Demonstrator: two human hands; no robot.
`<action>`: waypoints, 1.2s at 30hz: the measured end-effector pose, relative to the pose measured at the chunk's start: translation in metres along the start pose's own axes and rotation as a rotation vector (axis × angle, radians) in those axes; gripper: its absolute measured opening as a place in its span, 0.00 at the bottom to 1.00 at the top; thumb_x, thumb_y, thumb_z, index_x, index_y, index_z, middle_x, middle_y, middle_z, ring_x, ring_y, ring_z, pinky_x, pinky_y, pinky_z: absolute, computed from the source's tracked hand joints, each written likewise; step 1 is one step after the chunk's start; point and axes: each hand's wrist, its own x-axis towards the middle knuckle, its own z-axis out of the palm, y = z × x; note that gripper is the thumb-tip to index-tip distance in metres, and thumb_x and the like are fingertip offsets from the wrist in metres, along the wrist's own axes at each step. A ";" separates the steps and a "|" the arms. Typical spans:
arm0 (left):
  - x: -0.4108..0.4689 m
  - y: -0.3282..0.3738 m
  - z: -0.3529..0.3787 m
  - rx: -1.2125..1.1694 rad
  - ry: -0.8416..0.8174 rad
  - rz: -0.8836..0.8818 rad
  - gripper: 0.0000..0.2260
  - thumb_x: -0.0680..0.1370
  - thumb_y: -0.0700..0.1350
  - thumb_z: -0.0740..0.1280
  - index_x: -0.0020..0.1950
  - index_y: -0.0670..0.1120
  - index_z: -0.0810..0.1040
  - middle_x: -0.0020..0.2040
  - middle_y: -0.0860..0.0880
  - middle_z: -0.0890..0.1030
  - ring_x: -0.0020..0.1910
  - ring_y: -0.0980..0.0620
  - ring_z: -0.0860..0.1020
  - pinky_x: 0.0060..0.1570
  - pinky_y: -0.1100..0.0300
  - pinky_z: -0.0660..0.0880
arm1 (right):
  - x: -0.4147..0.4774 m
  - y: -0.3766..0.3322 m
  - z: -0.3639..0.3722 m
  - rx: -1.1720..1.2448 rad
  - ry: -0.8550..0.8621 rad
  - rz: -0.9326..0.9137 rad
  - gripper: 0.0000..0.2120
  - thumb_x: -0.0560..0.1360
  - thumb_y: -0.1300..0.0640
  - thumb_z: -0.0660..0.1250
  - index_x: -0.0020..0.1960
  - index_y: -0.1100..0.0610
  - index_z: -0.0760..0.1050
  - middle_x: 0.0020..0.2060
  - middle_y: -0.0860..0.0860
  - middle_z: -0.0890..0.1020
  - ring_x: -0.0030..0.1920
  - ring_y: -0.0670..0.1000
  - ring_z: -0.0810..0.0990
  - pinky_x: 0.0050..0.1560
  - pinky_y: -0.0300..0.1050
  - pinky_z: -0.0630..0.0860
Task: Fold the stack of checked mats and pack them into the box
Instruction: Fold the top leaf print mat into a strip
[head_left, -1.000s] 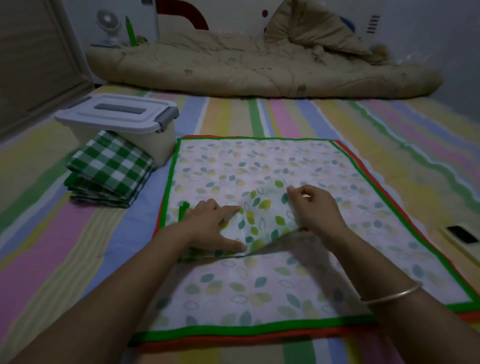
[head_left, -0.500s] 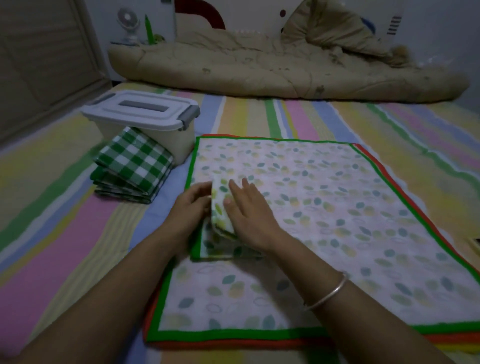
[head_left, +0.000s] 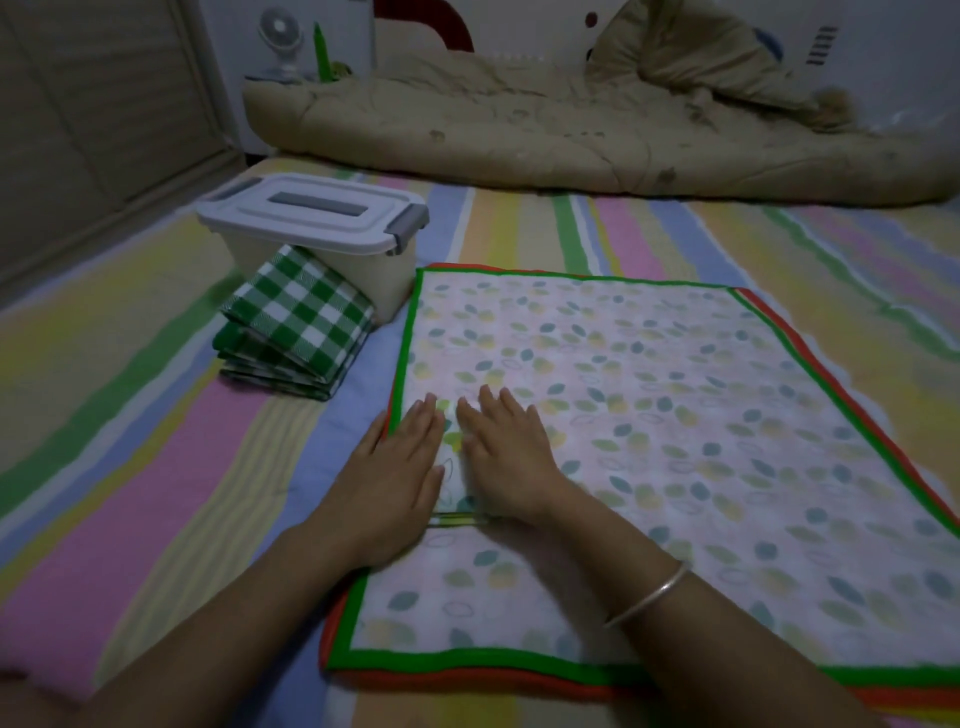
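Pressing down with straight, flat fingers (head_left: 422, 423), the left hand (head_left: 395, 467) and right hand (head_left: 511, 457) lie side by side on a small folded leaf-print cloth (head_left: 451, 470) at the left edge of the spread leaf-print mat (head_left: 675, 405). The stack of checked mats (head_left: 296, 332) sits on the striped bed sheet (head_left: 156, 467), against the lidded white box (head_left: 322, 228).

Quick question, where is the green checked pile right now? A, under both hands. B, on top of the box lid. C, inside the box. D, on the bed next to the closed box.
D: the green checked pile lies on the striped bedcover beside the box, whose lid is on, while the left hand and right hand press flat on a folded leaf-print mat.
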 end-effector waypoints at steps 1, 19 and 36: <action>-0.001 0.000 0.001 -0.003 -0.013 -0.004 0.38 0.78 0.61 0.28 0.79 0.42 0.53 0.80 0.46 0.51 0.78 0.52 0.48 0.74 0.53 0.42 | -0.002 0.004 -0.009 0.148 0.042 0.029 0.23 0.84 0.52 0.49 0.78 0.52 0.56 0.78 0.53 0.53 0.78 0.54 0.49 0.75 0.49 0.45; 0.016 -0.001 -0.046 -0.180 -0.128 -0.097 0.36 0.75 0.63 0.37 0.81 0.47 0.47 0.80 0.52 0.43 0.78 0.57 0.42 0.76 0.54 0.40 | -0.012 0.009 -0.055 0.838 0.115 0.392 0.11 0.77 0.60 0.68 0.59 0.59 0.75 0.49 0.57 0.83 0.46 0.56 0.84 0.48 0.51 0.82; 0.028 -0.161 -0.106 -0.095 0.307 -0.371 0.17 0.83 0.52 0.56 0.67 0.48 0.76 0.73 0.49 0.70 0.68 0.47 0.72 0.56 0.52 0.72 | 0.140 -0.135 -0.002 1.258 0.060 0.364 0.15 0.77 0.66 0.66 0.63 0.66 0.75 0.59 0.60 0.80 0.57 0.62 0.80 0.59 0.60 0.77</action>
